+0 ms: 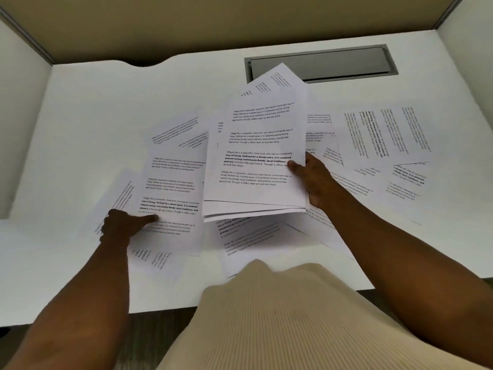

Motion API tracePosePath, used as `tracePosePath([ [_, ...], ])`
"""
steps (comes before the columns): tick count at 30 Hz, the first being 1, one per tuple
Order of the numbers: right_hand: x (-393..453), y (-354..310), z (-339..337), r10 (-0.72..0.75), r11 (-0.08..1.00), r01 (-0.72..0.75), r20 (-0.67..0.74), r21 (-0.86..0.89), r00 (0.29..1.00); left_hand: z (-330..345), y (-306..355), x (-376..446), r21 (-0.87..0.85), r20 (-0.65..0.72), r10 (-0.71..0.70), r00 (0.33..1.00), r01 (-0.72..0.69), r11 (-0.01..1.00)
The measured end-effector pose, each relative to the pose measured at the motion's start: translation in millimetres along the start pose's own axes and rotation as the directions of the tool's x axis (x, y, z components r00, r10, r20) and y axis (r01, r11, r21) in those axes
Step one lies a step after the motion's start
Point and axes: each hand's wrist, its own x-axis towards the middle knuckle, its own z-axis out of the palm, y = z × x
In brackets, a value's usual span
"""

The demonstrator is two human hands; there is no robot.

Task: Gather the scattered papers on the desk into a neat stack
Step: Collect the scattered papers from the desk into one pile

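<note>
Several sheets sit gathered in the right hand (pixel 310 180), its grip pinching that bundle (pixel 256 161); the left hand (pixel 125 225) pinches another sheet (pixel 170 188); many papers (pixel 384 134) remain scattered across the desk (pixel 106 102).

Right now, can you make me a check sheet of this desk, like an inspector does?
Surface: white desk, mostly bare at the back, covered with sheets in the middle and right.
Job's things: gathered bundle of papers held up off the desk, edges not yet squared; loose papers lying scattered and overlapping around it.
Clutter: nothing seen besides the papers.
Grippers: right hand grips the bundle's right edge, thumb on top; left hand pinches a printed sheet at its left edge.
Cables: nothing seen; a grey hatch is set into the desk at the back.
Surroundings: beige partition panel behind, white side panels.
</note>
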Motion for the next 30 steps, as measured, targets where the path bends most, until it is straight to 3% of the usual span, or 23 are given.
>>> tracePosePath([
  [3, -0.6, -1.5, 1.8, -0.006, 1.000, 0.006, -0.004, -0.019, 1.000, -1.6, 2.7, 0.3, 0.028, 0.003, -0.003, 1.000, 0.003, 1.000],
  [12, -1.5, 0.9, 4.5, -0.007, 0.998, 0.006, -0.015, -0.061, 1.000, -4.1, 10.5, -7.1, -0.108, -0.006, 0.041, 0.999, -0.041, 0.993],
  [21, -0.6, 7.7, 1.8, 0.006, 0.999, -0.007, -0.012, -0.043, 1.000, -10.4, 16.9, -8.7, 0.070, 0.018, 0.039, 0.999, -0.040, 0.997],
  [27, -2.0, 5.3, 4.2, 0.001, 0.998, -0.001, 0.000, -0.060, 1.000, -0.6, 2.4, 22.0, -0.028, 0.069, 0.016, 0.997, -0.015, 0.999],
  [30, -1.5, 5.2, 6.9, -0.010, 0.997, 0.010, 0.000, -0.075, 1.000, -7.7, 13.8, 1.4, -0.092, 0.058, 0.123, 0.991, -0.117, 0.989],
])
